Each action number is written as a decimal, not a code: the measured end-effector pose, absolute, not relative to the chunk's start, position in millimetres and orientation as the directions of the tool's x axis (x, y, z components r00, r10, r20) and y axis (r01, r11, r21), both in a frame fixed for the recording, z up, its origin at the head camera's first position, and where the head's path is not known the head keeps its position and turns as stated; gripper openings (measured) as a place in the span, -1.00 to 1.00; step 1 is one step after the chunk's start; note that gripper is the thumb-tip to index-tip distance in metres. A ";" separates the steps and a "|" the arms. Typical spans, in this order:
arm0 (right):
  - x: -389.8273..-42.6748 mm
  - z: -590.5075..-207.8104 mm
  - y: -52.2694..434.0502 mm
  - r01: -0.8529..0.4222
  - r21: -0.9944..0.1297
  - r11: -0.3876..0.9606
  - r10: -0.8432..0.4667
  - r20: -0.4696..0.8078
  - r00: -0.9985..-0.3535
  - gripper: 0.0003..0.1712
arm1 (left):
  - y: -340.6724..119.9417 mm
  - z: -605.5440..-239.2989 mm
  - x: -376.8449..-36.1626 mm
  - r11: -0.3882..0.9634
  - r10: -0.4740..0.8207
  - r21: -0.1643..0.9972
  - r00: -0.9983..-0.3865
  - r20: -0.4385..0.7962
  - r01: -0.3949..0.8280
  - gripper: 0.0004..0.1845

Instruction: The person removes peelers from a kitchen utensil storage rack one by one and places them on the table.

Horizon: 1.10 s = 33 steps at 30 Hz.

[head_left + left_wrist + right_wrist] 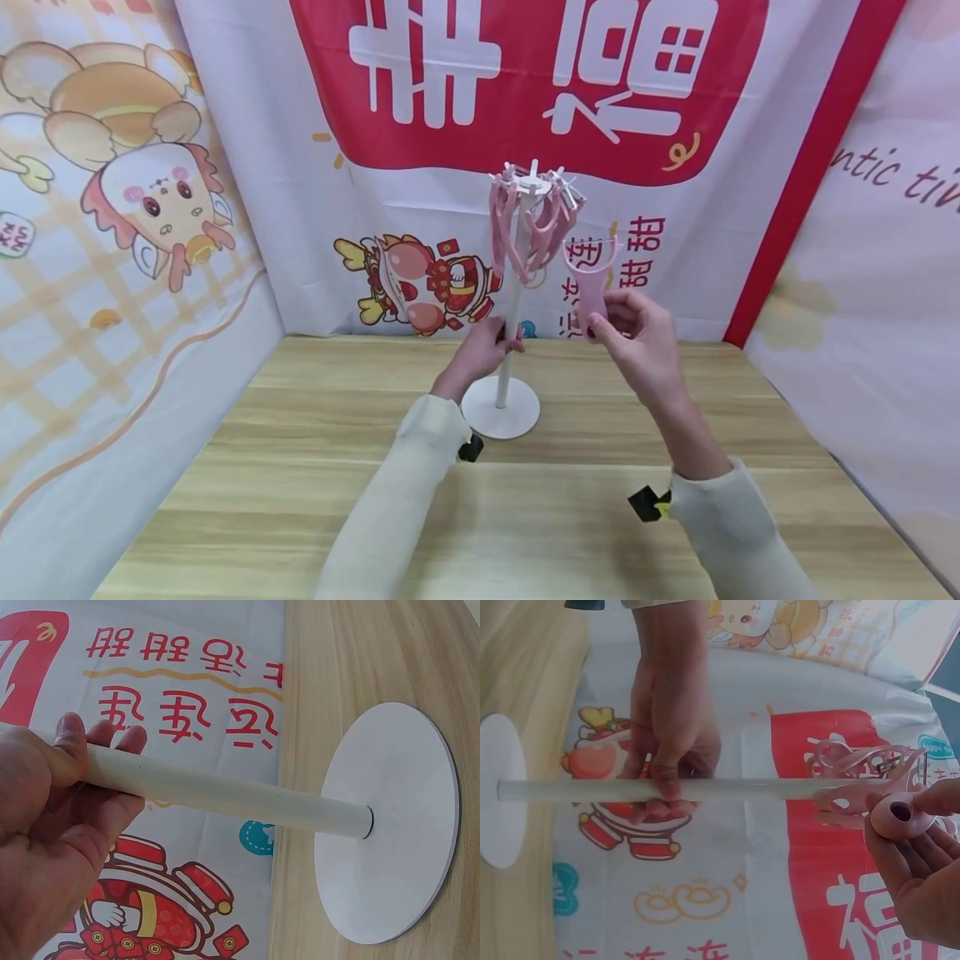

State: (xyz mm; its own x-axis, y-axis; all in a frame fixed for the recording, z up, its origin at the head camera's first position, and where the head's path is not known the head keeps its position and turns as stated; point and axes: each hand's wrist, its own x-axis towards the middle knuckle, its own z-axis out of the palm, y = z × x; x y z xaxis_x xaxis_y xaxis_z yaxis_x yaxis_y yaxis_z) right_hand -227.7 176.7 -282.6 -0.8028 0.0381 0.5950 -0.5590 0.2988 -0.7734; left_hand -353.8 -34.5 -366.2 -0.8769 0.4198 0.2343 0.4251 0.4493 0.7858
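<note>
- The pink peeler (592, 282) is pinched upright by the right hand (642, 342), just beside the rack's hung utensils (531, 221).
- The white pole (512, 325) is gripped by the left hand (480, 352) (base flat on table (300, 450)).
- Hanging seems in hand; the handle hole must next be aligned with a free hook.

A tabletop (315, 433) of pale wood-grain laminate, smooth and matt, with light and darker plank bands. A white stand (501, 407) with a flat round base that looks like matt painted board, and a smooth cream pole (225, 791) with a slight sheen. Pink utensils (528, 225) hanging at its top look like smooth plastic. A pink peeler (591, 279) of smooth, softly glossy plastic, with a thin metal-looking blade across its fork. Printed backdrop (450, 100) of thin cloth or vinyl, creased, faintly shiny. Cream sleeves (405, 500) of soft matt knit fabric
</note>
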 end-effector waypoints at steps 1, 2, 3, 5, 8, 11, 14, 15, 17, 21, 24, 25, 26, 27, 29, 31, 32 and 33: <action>-228.2 -284.3 177.9 -0.559 -0.775 0.295 0.038 0.594 -0.803 -0.72 | -34.0 -366.3 -353.6 0.451 0.417 0.783 -0.877 0.240 0.429 -0.94; -228.5 -285.7 178.9 -0.560 -0.778 0.285 0.038 0.592 -0.805 -0.72 | -33.4 -366.5 -353.5 0.451 0.414 0.782 -0.877 0.245 0.431 -0.95; -228.7 -287.2 180.1 -0.557 -0.781 0.281 0.037 0.589 -0.807 -0.71 | -32.8 -366.8 -353.4 0.450 0.410 0.783 -0.878 0.245 0.429 -0.95; -228.4 -289.5 182.3 -0.549 -0.790 0.273 0.032 0.578 -0.816 -0.70 | -31.5 -367.8 -353.3 0.445 0.404 0.788 -0.881 0.247 0.425 -0.94; -227.3 -292.0 184.4 -0.528 -0.804 0.272 0.031 0.556 -0.831 -0.66 | -30.1 -369.2 -353.8 0.442 0.398 0.790 -0.882 0.252 0.425 -0.94; -226.0 -294.7 186.5 -0.497 -0.824 0.274 0.033 0.524 -0.851 -0.64 | -29.8 -370.2 -354.5 0.443 0.396 0.789 -0.883 0.254 0.425 -0.95; -224.7 -298.4 188.3 -0.467 -0.846 0.258 0.031 0.491 -0.871 -0.63 | -30.2 -371.8 -355.0 0.441 0.392 0.793 -0.885 0.252 0.421 -0.96; -224.2 -299.6 188.9 -0.460 -0.852 0.250 0.029 0.482 -0.876 -0.63 | -30.4 -372.7 -355.2 0.439 0.390 0.794 -0.885 0.253 0.420 -0.96; -223.7 -302.2 190.0 -0.448 -0.865 0.225 0.024 0.465 -0.885 -0.62 | -30.7 -374.8 -355.7 0.442 0.388 0.792 -0.885 0.255 0.422 -0.96; -224.6 -308.1 192.5 -0.425 -0.890 0.165 0.014 0.433 -0.901 -0.63 | -31.4 -379.4 -355.7 0.443 0.381 0.790 -0.886 0.263 0.424 -0.92; -225.5 -312.5 194.5 -0.402 -0.905 0.142 0.015 0.408 -0.913 -0.65 | -31.9 -382.2 -355.3 0.435 0.373 0.797 -0.889 0.265 0.419 -0.91; -225.6 -313.7 195.0 -0.394 -0.909 0.134 0.016 0.399 -0.917 -0.67 | -31.9 -383.2 -355.5 0.435 0.370 0.796 -0.890 0.268 0.420 -0.91; -225.5 -314.9 195.6 -0.386 -0.913 0.135 0.018 0.391 -0.920 -0.69 | -32.0 -384.1 -355.6 0.434 0.368 0.797 -0.890 0.270 0.421 -0.92; -225.4 -316.2 196.1 -0.378 -0.916 0.135 0.020 0.384 -0.923 -0.70 | -32.1 -385.1 -355.9 0.432 0.367 0.797 -0.890 0.272 0.422 -0.92; -225.3 -318.5 197.3 -0.364 -0.921 0.136 0.021 0.370 -0.929 -0.72 | -32.2 -387.0 -356.8 0.436 0.364 0.792 -0.889 0.278 0.427 -0.94; -225.3 -320.9 198.6 -0.351 -0.927 0.132 0.017 0.356 -0.934 -0.73 | -32.3 -388.5 -357.6 0.440 0.364 0.789 -0.889 0.279 0.428 -0.95; -225.3 -322.2 199.3 -0.345 -0.928 0.142 0.015 0.351 -0.936 -0.72 | -32.5 -389.2 -358.1 0.440 0.363 0.791 -0.890 0.276 0.425 -0.95; -225.4 -323.4 200.1 -0.338 -0.929 0.147 0.012 0.344 -0.939 -0.71 | -32.5 -389.7 -358.4 0.440 0.363 0.793 -0.891 0.273 0.422 -0.95</action>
